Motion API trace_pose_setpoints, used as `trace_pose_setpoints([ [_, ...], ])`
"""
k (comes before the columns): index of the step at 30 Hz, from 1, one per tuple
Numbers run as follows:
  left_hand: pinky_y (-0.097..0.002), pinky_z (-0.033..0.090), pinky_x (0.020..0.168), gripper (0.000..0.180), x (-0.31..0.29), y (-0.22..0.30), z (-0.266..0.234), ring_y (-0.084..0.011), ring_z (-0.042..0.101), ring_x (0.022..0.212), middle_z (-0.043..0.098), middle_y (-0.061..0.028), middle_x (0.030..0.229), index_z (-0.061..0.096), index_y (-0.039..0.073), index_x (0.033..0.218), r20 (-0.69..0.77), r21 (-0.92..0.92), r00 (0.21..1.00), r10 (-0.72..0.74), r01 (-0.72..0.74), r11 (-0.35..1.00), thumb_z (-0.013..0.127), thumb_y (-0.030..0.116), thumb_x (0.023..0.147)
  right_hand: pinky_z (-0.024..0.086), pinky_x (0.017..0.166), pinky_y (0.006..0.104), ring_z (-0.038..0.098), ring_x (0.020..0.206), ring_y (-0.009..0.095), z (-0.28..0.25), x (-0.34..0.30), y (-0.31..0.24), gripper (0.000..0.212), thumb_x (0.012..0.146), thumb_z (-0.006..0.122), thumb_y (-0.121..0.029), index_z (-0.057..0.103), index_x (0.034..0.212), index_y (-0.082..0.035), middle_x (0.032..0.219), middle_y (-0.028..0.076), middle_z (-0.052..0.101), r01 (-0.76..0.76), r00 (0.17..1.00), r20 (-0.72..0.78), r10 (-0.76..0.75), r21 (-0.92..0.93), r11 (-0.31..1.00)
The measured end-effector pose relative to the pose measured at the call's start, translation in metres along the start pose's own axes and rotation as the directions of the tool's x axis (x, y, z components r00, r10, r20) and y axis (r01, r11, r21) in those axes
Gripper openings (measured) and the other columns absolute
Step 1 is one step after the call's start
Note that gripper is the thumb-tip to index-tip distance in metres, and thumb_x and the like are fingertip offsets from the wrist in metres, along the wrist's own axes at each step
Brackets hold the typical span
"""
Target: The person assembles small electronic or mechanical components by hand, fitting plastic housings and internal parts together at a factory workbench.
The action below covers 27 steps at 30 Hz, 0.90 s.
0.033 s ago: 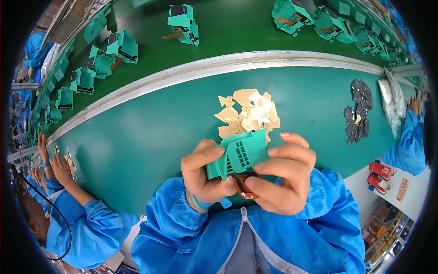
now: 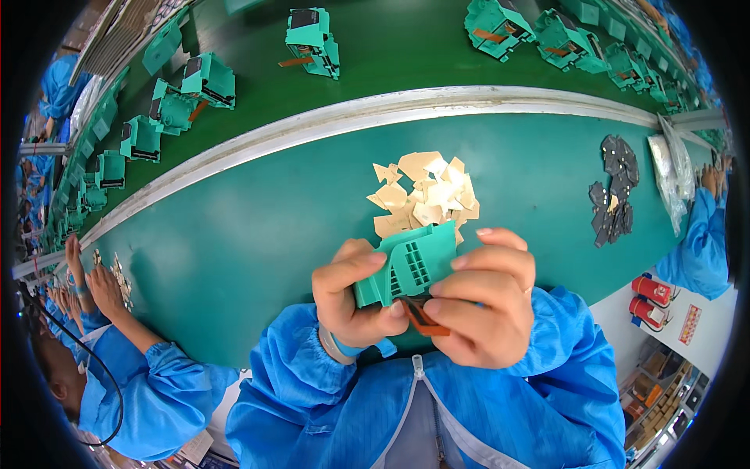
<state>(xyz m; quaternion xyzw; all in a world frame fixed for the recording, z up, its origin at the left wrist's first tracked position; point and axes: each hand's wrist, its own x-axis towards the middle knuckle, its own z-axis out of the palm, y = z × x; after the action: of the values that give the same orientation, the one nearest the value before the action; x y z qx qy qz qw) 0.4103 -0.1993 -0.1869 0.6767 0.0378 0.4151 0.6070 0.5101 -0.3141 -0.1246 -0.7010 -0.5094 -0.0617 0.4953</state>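
My left hand [image 2: 349,293] is closed round the left side of a green plastic housing [image 2: 414,262] with grid-like slots, its thumb on the upper face. From the housing's lower edge sticks out an orange-brown flat ribbon cable [image 2: 426,322]. My right hand [image 2: 492,301] pinches this cable between thumb and fingers, the upper fingers curled close to the housing's right side. Just beyond the housing lies a heap of cream-coloured flat pieces [image 2: 426,195] on the green table [image 2: 258,234]. What is inside the housing is hidden.
Behind a pale metal rail [image 2: 344,113], similar green housings [image 2: 312,43] stand on a green belt [image 2: 391,47]. Black flat parts [image 2: 617,187] and a clear plastic bag [image 2: 672,176] lie at the right. A co-worker's hand [image 2: 105,289] works at the left; red fire extinguishers [image 2: 650,301] stand lower right.
The fingers of my right hand have shifted slightly, and the ribbon cable's free end has swung a little to the right. The housing stays almost where it was in my left hand.
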Motion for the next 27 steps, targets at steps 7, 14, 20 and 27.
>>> trace_pose_setpoints([
  [7,-0.0284,0.037,0.052,0.053,0.0,-0.001,-0.003,-0.015,0.047,0.061,0.053,-0.011,0.078,0.047,0.0,0.113,0.095,0.0,0.995,-0.03,0.03,1.0,0.075,0.012,0.069,0.036,0.067,0.0318,0.051,0.07,0.02,-0.018,0.023,0.016,0.022,0.063,0.074,-0.003,0.06,0.079,-0.006,0.075,0.004,0.058,-0.337,0.93,0.272,0.248,0.36,0.87],
  [14,-0.0287,0.038,0.051,0.053,-0.001,0.0,0.001,-0.0158,0.048,0.062,0.054,-0.0118,0.08,0.047,0.0,0.111,0.101,0.054,0.995,-0.013,0.008,0.999,0.077,0.014,0.069,0.036,0.069,0.0305,0.053,0.069,0.018,-0.022,0.025,0.017,0.022,0.063,0.074,-0.001,0.06,0.078,-0.006,0.074,0.004,0.058,-0.406,0.888,0.362,0.284,0.327,0.854],
  [20,-0.0289,0.038,0.051,0.055,0.001,0.001,0.0,-0.0169,0.049,0.061,0.054,-0.0123,0.081,0.048,0.001,0.11,0.129,0.096,0.992,-0.002,-0.011,0.995,0.079,0.015,0.067,0.035,0.069,0.031,0.05,0.068,0.019,-0.021,0.025,0.018,0.022,0.063,0.074,-0.002,0.058,0.077,-0.008,0.073,0.003,0.054,-0.423,0.881,0.369,0.297,0.328,0.845],
  [27,-0.0296,0.038,0.05,0.056,0.004,0.002,0.001,-0.0179,0.049,0.059,0.054,-0.0112,0.078,0.048,0.002,0.111,0.145,0.119,0.989,0.001,-0.019,0.993,0.079,0.014,0.066,0.035,0.07,0.0316,0.046,0.067,0.02,-0.022,0.025,0.017,0.021,0.065,0.072,-0.004,0.055,0.076,-0.01,0.071,0.001,0.05,-0.453,0.864,0.383,0.327,0.308,0.837],
])
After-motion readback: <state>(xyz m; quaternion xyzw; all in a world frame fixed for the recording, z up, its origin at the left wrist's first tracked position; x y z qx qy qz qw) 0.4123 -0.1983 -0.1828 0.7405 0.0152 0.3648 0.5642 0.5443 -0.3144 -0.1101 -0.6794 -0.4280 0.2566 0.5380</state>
